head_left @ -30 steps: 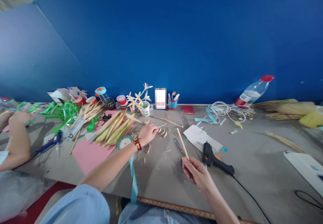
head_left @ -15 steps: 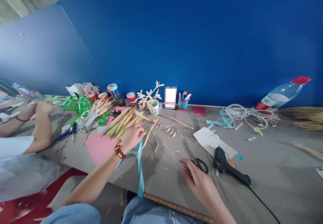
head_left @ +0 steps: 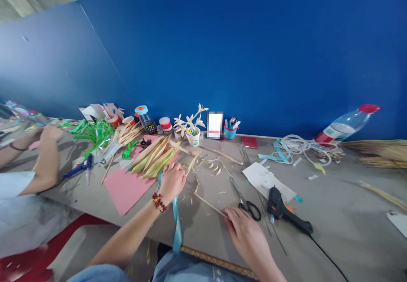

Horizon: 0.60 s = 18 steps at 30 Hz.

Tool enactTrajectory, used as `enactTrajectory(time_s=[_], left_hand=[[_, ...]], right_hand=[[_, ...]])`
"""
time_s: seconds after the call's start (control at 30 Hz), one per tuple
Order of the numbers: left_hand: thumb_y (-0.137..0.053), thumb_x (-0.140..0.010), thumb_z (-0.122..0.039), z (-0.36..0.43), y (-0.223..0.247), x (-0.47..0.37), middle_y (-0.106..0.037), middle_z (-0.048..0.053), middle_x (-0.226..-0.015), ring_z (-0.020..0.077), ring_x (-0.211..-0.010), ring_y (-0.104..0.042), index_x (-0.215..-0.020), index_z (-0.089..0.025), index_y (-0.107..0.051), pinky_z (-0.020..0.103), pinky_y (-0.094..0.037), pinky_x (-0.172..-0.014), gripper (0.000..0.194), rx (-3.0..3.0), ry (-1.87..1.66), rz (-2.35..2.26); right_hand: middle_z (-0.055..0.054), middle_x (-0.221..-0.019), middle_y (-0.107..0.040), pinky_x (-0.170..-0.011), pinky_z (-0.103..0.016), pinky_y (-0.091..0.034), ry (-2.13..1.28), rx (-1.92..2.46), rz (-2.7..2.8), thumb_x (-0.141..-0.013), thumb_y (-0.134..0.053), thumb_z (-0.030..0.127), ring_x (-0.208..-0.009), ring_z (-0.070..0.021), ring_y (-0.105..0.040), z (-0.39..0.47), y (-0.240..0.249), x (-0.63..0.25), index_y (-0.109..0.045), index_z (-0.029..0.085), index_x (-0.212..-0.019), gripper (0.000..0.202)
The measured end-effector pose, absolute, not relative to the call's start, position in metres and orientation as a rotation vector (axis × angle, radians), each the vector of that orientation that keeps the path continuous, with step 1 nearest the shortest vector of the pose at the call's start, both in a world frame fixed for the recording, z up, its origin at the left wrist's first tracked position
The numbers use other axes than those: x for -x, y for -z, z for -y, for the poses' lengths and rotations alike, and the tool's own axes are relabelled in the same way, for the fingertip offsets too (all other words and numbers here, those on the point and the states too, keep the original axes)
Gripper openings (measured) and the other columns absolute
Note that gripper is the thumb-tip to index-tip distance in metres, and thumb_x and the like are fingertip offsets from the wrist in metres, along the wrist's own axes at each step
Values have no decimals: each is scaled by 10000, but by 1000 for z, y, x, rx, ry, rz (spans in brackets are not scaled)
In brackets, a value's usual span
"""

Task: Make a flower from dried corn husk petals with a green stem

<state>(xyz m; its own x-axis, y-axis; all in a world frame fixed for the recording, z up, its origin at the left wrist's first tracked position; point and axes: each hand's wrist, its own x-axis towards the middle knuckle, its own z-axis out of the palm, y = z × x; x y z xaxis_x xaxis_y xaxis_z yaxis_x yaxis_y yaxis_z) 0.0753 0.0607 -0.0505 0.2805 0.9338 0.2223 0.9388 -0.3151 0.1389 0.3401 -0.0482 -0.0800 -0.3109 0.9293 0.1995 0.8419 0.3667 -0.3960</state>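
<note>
My left hand [head_left: 173, 182], with a beaded bracelet at the wrist, is closed around a light blue ribbon [head_left: 177, 227]. The ribbon hangs from under my palm to the table edge, and a bit of it shows left of my knuckles. Yellow-green dried husks [head_left: 152, 159] lie just beyond this hand. My right hand [head_left: 243, 229] rests low over the table, fingers closed on the near end of a thin dry stalk [head_left: 208, 203] that points left and away. Black-handled scissors [head_left: 243, 199] lie beside the right hand's knuckles.
A black glue gun [head_left: 286, 212] with its cord lies to the right, near white paper [head_left: 267, 182]. A cup of husk flowers [head_left: 193, 138] and a pen cup [head_left: 230, 130] stand by the blue wall. A bottle [head_left: 346, 125] leans there. Another person's arms [head_left: 47, 154] are at left.
My left hand has moved slightly right and down, its fingers now curled downward over the ribbon. My right hand has shifted a little left, and the stalk shows more plainly.
</note>
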Motion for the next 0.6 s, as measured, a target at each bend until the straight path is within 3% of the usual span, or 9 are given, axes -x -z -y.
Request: enactTrajectory(time_s=[0.3, 0.6], left_hand=[[-600, -897, -255, -59, 42, -66, -666, 30, -886, 212, -906, -605, -775, -215, -648, 356, -425, -855, 137, 2637, 571, 1767], [-555, -916, -287, -45, 24, -83, -650, 34, -833, 184, -849, -611, -740, -207, -599, 281, -477, -809, 198, 2876, 1203, 1851]], right_hand=[[-100, -918, -727, -722, -328, -520, -306, 1581, 2212, -928, -477, 122, -881, -272, -687, 48, 77, -335, -672, 202, -955, 213], [-104, -931, -717, -760, -349, -505, -428, 1575, 2228, -943, -454, 130, -896, -278, -667, 36, 63, -321, -671, 189, -959, 225]])
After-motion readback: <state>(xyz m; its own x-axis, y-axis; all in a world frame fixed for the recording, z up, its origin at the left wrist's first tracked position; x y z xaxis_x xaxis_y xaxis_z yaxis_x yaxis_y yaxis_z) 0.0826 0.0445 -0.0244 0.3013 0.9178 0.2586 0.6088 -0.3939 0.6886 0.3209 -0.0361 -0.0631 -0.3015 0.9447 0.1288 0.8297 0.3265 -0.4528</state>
